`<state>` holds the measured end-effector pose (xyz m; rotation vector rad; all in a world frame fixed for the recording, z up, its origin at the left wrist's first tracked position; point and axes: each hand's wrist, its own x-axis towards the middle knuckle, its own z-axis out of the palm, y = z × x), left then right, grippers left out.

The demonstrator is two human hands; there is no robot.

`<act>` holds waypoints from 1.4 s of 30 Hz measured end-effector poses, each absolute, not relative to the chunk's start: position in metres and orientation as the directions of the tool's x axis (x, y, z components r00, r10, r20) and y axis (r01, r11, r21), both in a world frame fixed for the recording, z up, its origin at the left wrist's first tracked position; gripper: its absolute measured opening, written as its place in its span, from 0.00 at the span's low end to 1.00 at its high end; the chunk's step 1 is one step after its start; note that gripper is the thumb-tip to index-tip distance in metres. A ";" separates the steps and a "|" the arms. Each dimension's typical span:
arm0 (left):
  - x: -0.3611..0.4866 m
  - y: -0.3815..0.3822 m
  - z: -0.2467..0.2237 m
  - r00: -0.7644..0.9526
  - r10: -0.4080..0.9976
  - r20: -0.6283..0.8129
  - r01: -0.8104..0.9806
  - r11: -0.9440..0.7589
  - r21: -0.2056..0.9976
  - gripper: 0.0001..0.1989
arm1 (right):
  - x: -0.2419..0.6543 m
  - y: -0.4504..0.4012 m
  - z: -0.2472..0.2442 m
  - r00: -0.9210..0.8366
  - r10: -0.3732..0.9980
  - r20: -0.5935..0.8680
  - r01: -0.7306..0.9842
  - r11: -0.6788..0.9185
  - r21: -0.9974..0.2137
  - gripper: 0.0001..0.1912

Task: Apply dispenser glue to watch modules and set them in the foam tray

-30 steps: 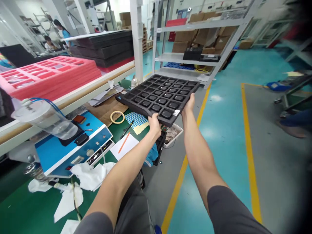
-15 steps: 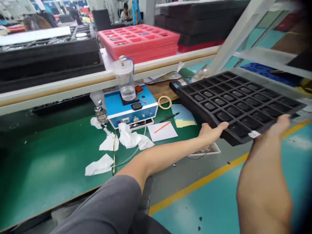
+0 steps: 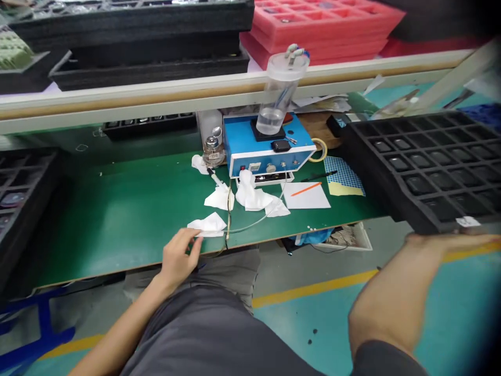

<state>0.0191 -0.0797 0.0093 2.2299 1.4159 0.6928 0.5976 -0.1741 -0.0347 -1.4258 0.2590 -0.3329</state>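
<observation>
At the front edge of the green table (image 3: 144,209), my left hand (image 3: 182,256) has thumb and fingers bent together at a white tissue (image 3: 208,224) and the end of a thin clear tube (image 3: 254,223); what lies between the fingertips is too small to make out. On the right, my right hand (image 3: 450,241) is at the near underside of a black compartment tray (image 3: 420,209) that holds several dark, glossy pieces. The fingers of that hand are mostly hidden under the tray, beside a small white label (image 3: 467,221).
A blue box (image 3: 250,141) bears a clear cup (image 3: 274,104). Around it are a glass bottle (image 3: 213,151), tissues (image 3: 254,198), a tape ring (image 3: 323,150) and an orange stick (image 3: 306,189) on paper. Foam trays stack on the shelf (image 3: 156,96); another black tray (image 3: 27,193) is left.
My left hand has let go of the black tray and moved left to the tissue. The view has turned left, and the tray now sits lower at the right with my right hand still at it.
</observation>
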 end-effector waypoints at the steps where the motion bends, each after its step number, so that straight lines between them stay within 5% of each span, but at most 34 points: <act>1: 0.011 -0.074 0.011 0.347 0.918 0.192 0.745 -0.394 0.538 0.14 | 0.579 -0.177 -0.033 0.921 -0.388 0.027 0.058 0.067 -0.996 0.43; 4: 0.010 -0.054 0.013 0.435 0.895 0.099 0.805 -0.436 0.402 0.22 | 0.494 -0.174 -0.031 0.909 -0.374 0.182 0.148 -0.120 -0.982 0.41; 5: 0.014 -0.046 0.014 0.493 0.869 0.040 0.804 -0.473 0.361 0.23 | 0.458 -0.167 -0.033 0.947 -0.131 0.294 0.237 -0.334 -0.912 0.42; 6: 0.018 -0.038 0.015 0.551 0.834 -0.021 0.792 -0.514 0.330 0.21 | 0.423 -0.156 -0.035 0.946 0.034 0.323 0.311 -0.386 -0.869 0.38; 9: 0.025 -0.014 0.021 0.655 0.747 -0.117 0.741 -0.604 0.293 0.15 | 0.334 -0.113 -0.040 0.865 0.419 0.277 0.448 -0.396 -0.801 0.25; 14: 0.016 0.036 0.038 0.711 0.698 -0.086 0.683 -0.657 0.320 0.16 | 0.277 -0.044 -0.026 0.736 0.659 0.156 0.593 -0.516 -0.619 0.33; 16: 0.010 0.059 0.042 0.749 0.655 -0.101 0.641 -0.676 0.364 0.15 | 0.275 -0.033 -0.019 0.672 0.734 0.096 0.656 -0.532 -0.535 0.26; 20: 0.001 0.094 0.045 0.746 0.654 -0.127 0.634 -0.638 0.437 0.17 | 0.288 -0.045 -0.015 0.628 0.775 0.072 0.681 -0.502 -0.532 0.13; 27: 0.049 0.103 0.030 0.697 0.714 -0.065 0.666 -0.611 0.427 0.18 | 0.304 -0.066 -0.016 0.648 0.757 0.081 0.666 -0.513 -0.541 0.18; 32: 0.075 0.109 0.028 0.719 0.681 -0.141 0.658 -0.600 0.456 0.05 | 0.311 -0.068 -0.017 0.637 0.769 0.060 0.623 -0.467 -0.628 0.10; 36: 0.048 0.115 0.038 0.665 0.734 -0.137 0.681 -0.522 0.513 0.08 | 0.338 -0.100 -0.007 0.740 0.664 0.108 0.516 -0.456 -0.725 0.12; 39: 0.022 0.108 0.044 0.606 0.786 -0.121 0.694 -0.448 0.564 0.11 | 0.336 -0.111 0.015 0.786 0.584 0.202 0.440 -0.300 -0.846 0.14; 42: 0.009 0.096 0.048 0.575 0.810 -0.112 0.674 -0.392 0.626 0.11 | 0.296 -0.092 0.039 0.659 0.722 0.211 0.432 -0.134 -0.892 0.23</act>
